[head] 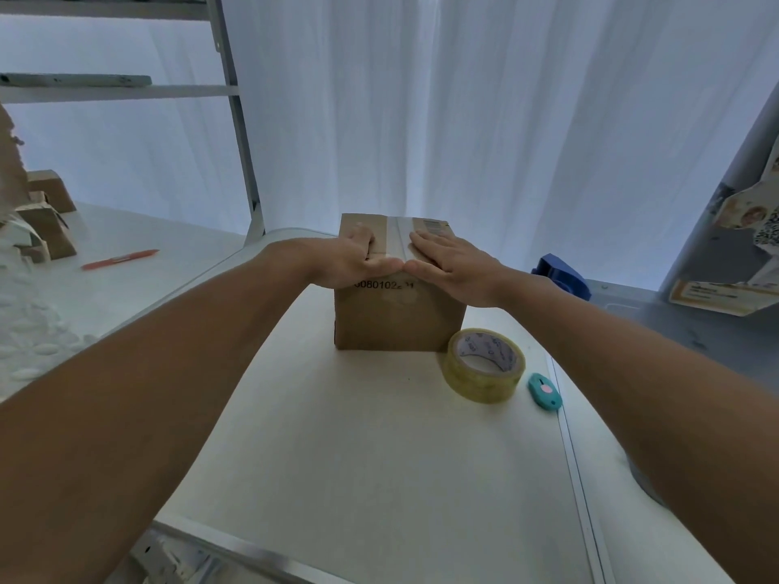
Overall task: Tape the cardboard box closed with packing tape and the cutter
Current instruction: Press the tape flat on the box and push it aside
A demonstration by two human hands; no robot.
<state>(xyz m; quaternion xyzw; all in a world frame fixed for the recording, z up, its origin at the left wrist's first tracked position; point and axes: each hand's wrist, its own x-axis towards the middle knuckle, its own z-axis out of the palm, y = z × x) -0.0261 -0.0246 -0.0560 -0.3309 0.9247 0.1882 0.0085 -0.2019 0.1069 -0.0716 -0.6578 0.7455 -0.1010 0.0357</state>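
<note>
Closest to the person, two bare forearms stretch forward over a white table point(379, 478), one from each lower corner of the view. A metal rail point(577, 469) runs along the table's right edge.

A little further out on the right, a small teal cutter point(545, 392) with a pink spot lies flat on the tabletop. Just beside it to the left sits a roll of clear packing tape point(483, 365), lying on its side with the core hole facing up. The roll sits just beside the front right corner of the cardboard box point(398, 320); whether they touch I cannot tell.

The box stands upright near the middle of the table with its top flaps folded shut, so nothing inside can be seen. A pale strip of tape point(398, 242) runs front to back along the top seam. Black printed digits show on the front face.

Both hands rest flat on the box top. The left hand point(358, 259) lies palm down left of the seam, fingers loosely curled, thumb along the front edge. The right hand point(449, 265) lies palm down on the right, fingers spread. The thumbs meet at the seam. Neither hand grips anything.

Beyond, a blue object point(562, 276) sits right, an orange pen point(120, 259) and cardboard scraps point(46, 221) left, before a white curtain point(463, 120).
</note>
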